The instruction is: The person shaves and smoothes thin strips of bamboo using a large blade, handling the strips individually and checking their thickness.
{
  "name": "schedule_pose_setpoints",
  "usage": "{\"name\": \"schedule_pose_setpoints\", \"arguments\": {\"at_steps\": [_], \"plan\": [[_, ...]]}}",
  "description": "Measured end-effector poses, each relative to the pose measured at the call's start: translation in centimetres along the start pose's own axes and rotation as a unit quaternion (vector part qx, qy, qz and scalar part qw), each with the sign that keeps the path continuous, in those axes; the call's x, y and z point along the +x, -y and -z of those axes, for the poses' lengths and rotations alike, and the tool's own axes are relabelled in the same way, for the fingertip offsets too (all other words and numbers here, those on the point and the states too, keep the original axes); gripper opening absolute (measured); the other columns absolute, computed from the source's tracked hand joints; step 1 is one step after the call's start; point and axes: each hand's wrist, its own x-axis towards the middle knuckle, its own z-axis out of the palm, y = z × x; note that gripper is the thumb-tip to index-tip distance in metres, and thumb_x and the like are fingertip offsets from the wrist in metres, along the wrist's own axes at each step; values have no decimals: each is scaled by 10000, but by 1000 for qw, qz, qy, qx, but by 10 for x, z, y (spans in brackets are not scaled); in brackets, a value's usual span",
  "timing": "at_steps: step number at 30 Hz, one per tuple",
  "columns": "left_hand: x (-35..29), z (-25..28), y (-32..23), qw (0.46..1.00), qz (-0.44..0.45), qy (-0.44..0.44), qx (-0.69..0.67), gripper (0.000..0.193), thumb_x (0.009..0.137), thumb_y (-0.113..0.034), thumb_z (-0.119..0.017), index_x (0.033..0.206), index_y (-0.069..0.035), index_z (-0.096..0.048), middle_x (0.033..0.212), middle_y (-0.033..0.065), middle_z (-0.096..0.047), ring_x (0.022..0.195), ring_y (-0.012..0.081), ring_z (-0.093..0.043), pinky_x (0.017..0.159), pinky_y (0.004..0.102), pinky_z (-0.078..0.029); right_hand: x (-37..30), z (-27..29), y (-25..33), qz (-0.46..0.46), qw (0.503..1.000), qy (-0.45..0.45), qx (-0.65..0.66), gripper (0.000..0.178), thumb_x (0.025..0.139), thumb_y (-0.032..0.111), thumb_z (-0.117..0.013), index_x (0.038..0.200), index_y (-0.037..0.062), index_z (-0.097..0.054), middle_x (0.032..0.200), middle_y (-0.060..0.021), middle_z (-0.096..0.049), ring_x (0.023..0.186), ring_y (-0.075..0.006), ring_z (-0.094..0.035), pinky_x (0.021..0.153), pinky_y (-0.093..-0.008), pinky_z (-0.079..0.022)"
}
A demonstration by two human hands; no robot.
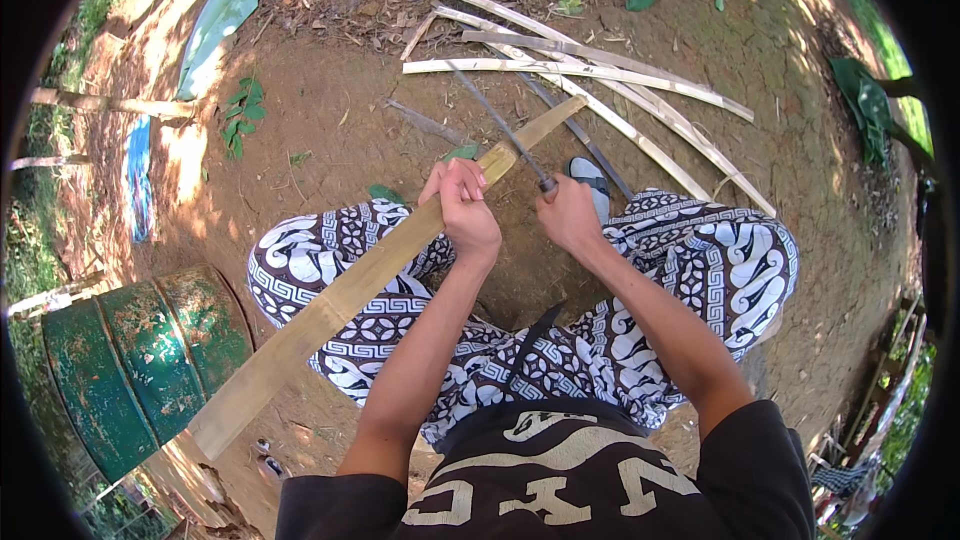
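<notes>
My left hand [465, 212] is closed around a long split bamboo slat [330, 306], gripping it near its far, narrower end. The slat slants from the lower left, across my left thigh, up to the middle. In my right hand [572, 214] is the handle of a long, thin-bladed knife [501, 124]. Its blade points away to the upper left and crosses over the slat just beyond my left hand, apparently against it. Whether the edge has entered the bamboo, I cannot tell.
Several pale split bamboo strips [610, 77] lie crossed on the dirt ahead. A dark strip [597, 152] lies near my shoe [588, 180]. A rusty green drum [150, 365] stands at the left. A large green leaf [222, 15] lies far left.
</notes>
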Motion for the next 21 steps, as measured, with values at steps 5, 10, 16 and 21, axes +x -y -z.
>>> {"name": "schedule_pose_setpoints", "arguments": {"at_steps": [5, 10, 16, 21], "plan": [[-7, -2, 1, 997, -28, 67, -13, 350, 980, -23, -425, 640, -45, -340, 634, 29, -350, 634, 153, -425, 632, 295, -371, 3, 7, -9, 27, 998, -16, -56, 208, 830, 145, -627, 889, -52, -654, 824, -308, -670, 827, -493, -658, 763, -542, -530], [-2, 1, -5, 993, -43, 108, -14, 338, 957, 14, -428, 633, -35, -342, 635, 32, -347, 610, 154, -416, 587, 302, -353, 3, 6, 1, 28, 998, 7, -47, 211, 827, 148, -625, 887, -53, -653, 822, -318, -667, 836, -504, -652, 789, -555, -523], [-7, -4, -5, 993, -27, 113, -36, 338, 945, -8, -436, 628, -41, -324, 625, 36, -362, 615, 148, -416, 603, 296, -348, 19, 5, -18, 6, 998, -43, -36, 197, 823, 132, -625, 875, -56, -647, 821, -316, -666, 843, -505, -649, 795, -553, -524], [-8, -1, -9, 992, -25, 124, 2, 343, 943, -27, -439, 624, -45, -315, 628, 48, -402, 614, 145, -412, 600, 296, -339, -5, 14, 10, 41, 998, 0, -45, 208, 814, 140, -644, 872, -59, -650, 817, -303, -668, 840, -494, -656, 779, -540, -527]]}}
